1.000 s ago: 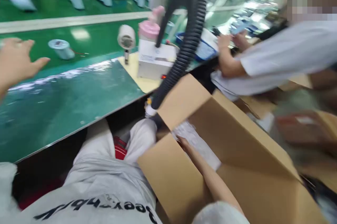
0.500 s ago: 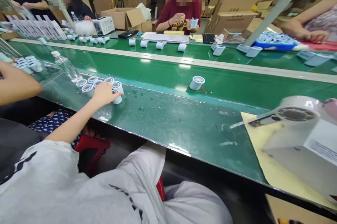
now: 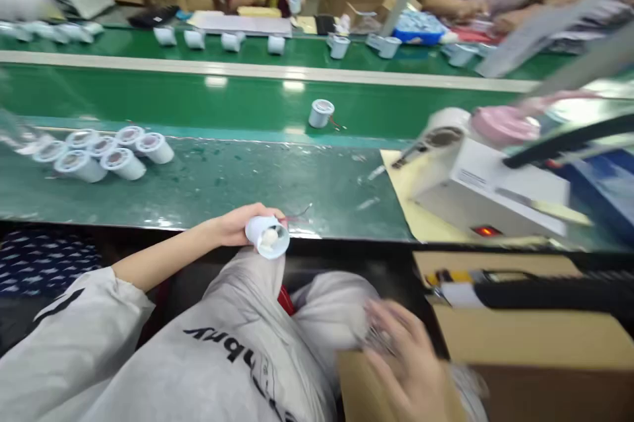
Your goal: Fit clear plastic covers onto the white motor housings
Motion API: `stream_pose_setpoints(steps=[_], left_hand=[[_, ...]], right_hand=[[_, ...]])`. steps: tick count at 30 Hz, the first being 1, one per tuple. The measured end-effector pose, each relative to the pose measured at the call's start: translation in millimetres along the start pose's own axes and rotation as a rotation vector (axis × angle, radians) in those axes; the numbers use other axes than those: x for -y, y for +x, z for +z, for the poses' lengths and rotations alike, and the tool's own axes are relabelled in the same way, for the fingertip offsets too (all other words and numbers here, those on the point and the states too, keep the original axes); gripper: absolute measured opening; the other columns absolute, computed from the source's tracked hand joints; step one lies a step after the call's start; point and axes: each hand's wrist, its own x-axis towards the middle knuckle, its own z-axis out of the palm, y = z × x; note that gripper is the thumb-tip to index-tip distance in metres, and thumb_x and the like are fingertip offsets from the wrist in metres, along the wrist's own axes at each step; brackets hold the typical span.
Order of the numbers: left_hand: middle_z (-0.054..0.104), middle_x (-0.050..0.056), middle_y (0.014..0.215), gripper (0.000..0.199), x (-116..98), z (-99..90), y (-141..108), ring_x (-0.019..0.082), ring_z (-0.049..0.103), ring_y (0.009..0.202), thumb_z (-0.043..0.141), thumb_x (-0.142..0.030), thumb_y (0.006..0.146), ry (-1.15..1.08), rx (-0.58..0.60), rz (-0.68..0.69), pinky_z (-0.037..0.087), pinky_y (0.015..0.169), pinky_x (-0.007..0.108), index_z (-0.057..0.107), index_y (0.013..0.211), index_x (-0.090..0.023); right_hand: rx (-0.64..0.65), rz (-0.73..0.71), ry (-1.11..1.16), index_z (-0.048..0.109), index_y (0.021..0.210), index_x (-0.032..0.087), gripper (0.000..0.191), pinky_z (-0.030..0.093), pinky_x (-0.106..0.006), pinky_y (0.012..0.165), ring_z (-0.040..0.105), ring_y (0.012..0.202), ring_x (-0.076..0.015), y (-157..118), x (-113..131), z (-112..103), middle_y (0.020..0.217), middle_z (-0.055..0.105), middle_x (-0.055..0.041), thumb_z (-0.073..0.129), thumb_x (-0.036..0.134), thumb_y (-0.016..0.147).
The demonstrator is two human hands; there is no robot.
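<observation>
My left hand [image 3: 238, 224] is closed round a pale blue plastic cylinder housing [image 3: 257, 230], above the table's front edge. Its open end faces me, showing a white lump inside, and thin wires stick out behind. Over my lap at the lower right, my right hand [image 3: 411, 362] is smeared by motion. Its fingers curl around something small, greyish and metallic-looking that I cannot make out. Several similar housings [image 3: 123, 163] stand grouped at the left of the green table [image 3: 222, 177]. A single housing [image 3: 321, 114] with red wires stands on the green belt [image 3: 238, 95].
A white machine [image 3: 495, 191] with a lit red switch stands at right on yellow paper [image 3: 396, 177]. Below it are a cardboard box [image 3: 535, 336] and a black-handled tool [image 3: 525, 293]. Co-workers sit across the belt beside a row of housings [image 3: 232, 42].
My left hand has drawn a housing from the group towards me, over the table edge. My right hand has come into view. The head view has swung right and down.
</observation>
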Motion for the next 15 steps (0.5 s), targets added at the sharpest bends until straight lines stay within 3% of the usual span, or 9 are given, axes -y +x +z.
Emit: stream_pose_setpoints(steps=[3,5,8,10,13,15], left_hand=[[0.061,0.002,0.074,0.049,13,39.0,26,0.011,0.049,0.053,0.066,-0.061,0.072,0.038,0.350,-0.127,0.035,0.044,0.022,0.064,0.090,-0.016],[0.062,0.002,0.073,0.042,15,54.2,33,0.012,0.051,0.057,0.065,-0.055,0.080,0.238,0.446,-0.046,0.038,0.049,0.023,0.068,0.091,-0.015],[0.069,0.005,0.091,0.027,12,64.8,36,0.017,0.062,0.083,0.063,-0.042,0.088,0.569,0.395,0.285,0.048,0.077,0.028,0.073,0.095,-0.017],[0.070,0.006,0.099,0.023,11,68.2,35,0.020,0.063,0.095,0.064,-0.036,0.090,0.677,0.306,0.463,0.047,0.089,0.032,0.074,0.099,-0.018],[0.068,0.006,0.100,0.028,14,71.0,36,0.020,0.061,0.095,0.075,-0.038,0.085,0.669,0.229,0.578,0.047,0.091,0.034,0.074,0.104,-0.018],[0.066,0.006,0.101,0.048,20,70.7,39,0.021,0.061,0.095,0.086,-0.046,0.074,0.633,0.217,0.592,0.048,0.092,0.035,0.075,0.112,-0.020]], right_hand=[[-0.085,-0.157,-0.259,0.064,0.140,0.029,0.041,0.064,-0.046,0.086,0.068,0.110,-0.0330,13,34,10,0.129,0.059,-0.0153,0.060,0.031,0.099],[-0.133,-0.138,-0.420,0.066,0.137,0.024,0.038,0.062,-0.049,0.087,0.065,0.111,-0.0347,31,41,20,0.137,0.055,-0.0197,0.060,0.026,0.099],[-0.104,-0.052,-0.476,0.075,0.113,0.021,0.024,0.062,-0.050,0.085,0.063,0.110,-0.0355,41,37,23,0.138,0.057,-0.0196,0.062,0.016,0.094],[-0.040,0.003,-0.342,0.075,0.094,0.021,0.011,0.061,-0.047,0.086,0.063,0.112,-0.0343,37,33,21,0.133,0.061,-0.0162,0.066,0.015,0.090],[0.019,0.115,0.009,0.070,0.083,0.021,0.009,0.061,-0.043,0.089,0.065,0.113,-0.0300,29,33,17,0.126,0.063,-0.0127,0.070,0.026,0.091],[-0.015,0.186,0.190,0.070,0.082,0.022,0.016,0.059,-0.042,0.094,0.067,0.111,-0.0276,26,36,16,0.122,0.064,-0.0116,0.067,0.032,0.094]])
